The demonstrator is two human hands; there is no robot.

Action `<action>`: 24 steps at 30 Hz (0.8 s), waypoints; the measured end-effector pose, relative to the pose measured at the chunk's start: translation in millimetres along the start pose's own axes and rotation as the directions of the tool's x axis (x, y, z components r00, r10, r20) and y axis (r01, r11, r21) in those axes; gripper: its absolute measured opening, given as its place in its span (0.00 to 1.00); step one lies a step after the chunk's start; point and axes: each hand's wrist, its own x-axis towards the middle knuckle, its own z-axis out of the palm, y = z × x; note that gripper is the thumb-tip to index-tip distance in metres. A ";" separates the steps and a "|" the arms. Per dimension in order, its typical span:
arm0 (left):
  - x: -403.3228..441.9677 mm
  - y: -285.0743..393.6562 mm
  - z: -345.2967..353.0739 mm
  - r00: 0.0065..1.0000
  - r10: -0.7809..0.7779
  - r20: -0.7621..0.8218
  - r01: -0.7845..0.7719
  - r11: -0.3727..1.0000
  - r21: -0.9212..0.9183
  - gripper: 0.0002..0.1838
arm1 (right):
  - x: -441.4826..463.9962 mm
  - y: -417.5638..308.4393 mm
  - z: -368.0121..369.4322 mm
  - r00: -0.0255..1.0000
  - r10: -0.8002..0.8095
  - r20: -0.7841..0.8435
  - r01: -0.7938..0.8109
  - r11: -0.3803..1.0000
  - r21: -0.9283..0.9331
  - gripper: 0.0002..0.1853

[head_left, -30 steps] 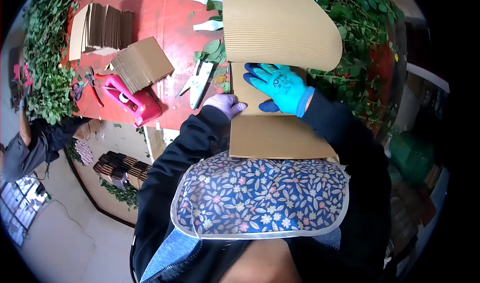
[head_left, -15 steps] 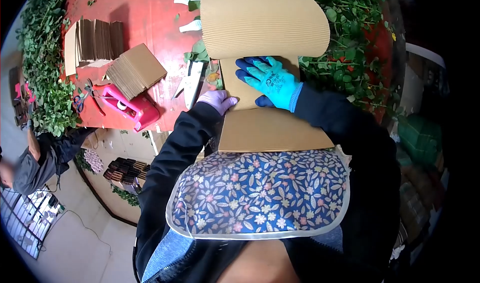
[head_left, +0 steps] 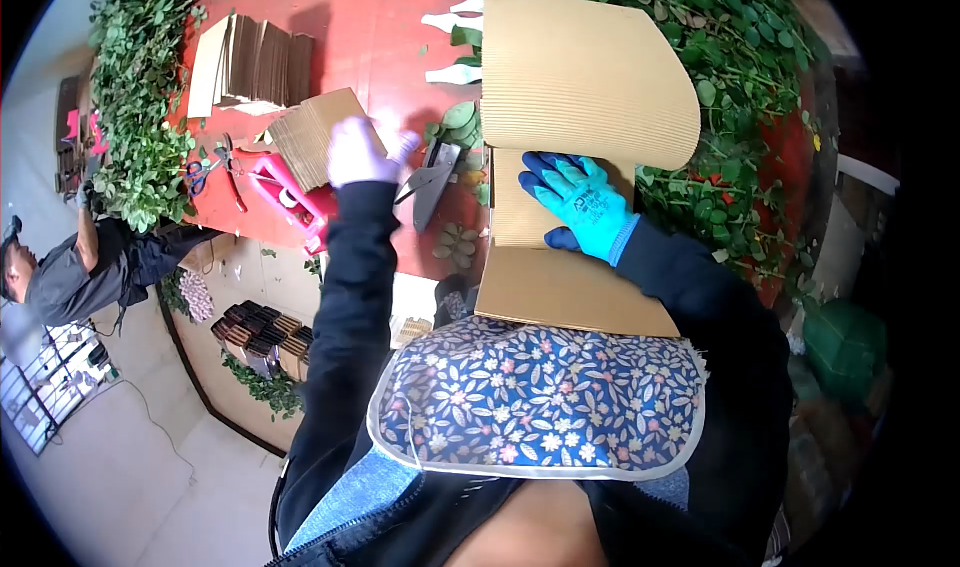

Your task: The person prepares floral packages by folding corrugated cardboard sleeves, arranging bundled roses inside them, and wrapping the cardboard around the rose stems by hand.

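My right hand (head_left: 590,207), in a teal and navy glove, lies flat with fingers spread on the middle panel of a folded corrugated cardboard sheet (head_left: 585,77). The sheet's ribbed far flap curls up beyond the hand. A smooth near panel (head_left: 570,289) rests by the floral apron. My left hand (head_left: 365,155), in a thin purple glove, is raised over the table, its fingers smeared by motion. Behind it is a stack of cardboard pieces (head_left: 310,137). Close by lie a pink tape dispenser (head_left: 288,195) and a long grey-and-black tool (head_left: 436,185).
Leafy stems line the left (head_left: 140,97) and right (head_left: 740,137) of the red table (head_left: 390,27). Another cardboard stack (head_left: 255,62) stands farther back. Red-handled pliers (head_left: 232,172) and blue-handled scissors (head_left: 196,172) lie at left. White-wrapped pieces (head_left: 455,74) poke out beside the sheet. Another person (head_left: 85,267) stands at far left.
My left hand has left the cardboard sheet's left edge and moved left, up toward the tape dispenser and stack. My right hand stays flat on the sheet. The whole view has shifted.
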 end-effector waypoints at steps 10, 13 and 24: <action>40.9 -162.3 18.4 0.941 -0.338 -0.012 0.332 0.930 -0.159 0.39 | 0.0 6.7 7.1 1.000 -0.025 -0.007 0.025 1.000 -0.017 0.45; 27.5 -138.9 -8.6 0.934 -0.356 -0.018 0.352 0.930 -0.108 0.26 | 0.3 6.8 4.7 1.000 -0.012 0.012 0.013 1.000 -0.008 0.45; -48.0 -61.1 7.9 0.848 0.228 0.479 0.367 0.401 -0.839 0.18 | 3.3 7.3 4.1 0.998 -0.007 0.069 0.009 0.999 -0.034 0.45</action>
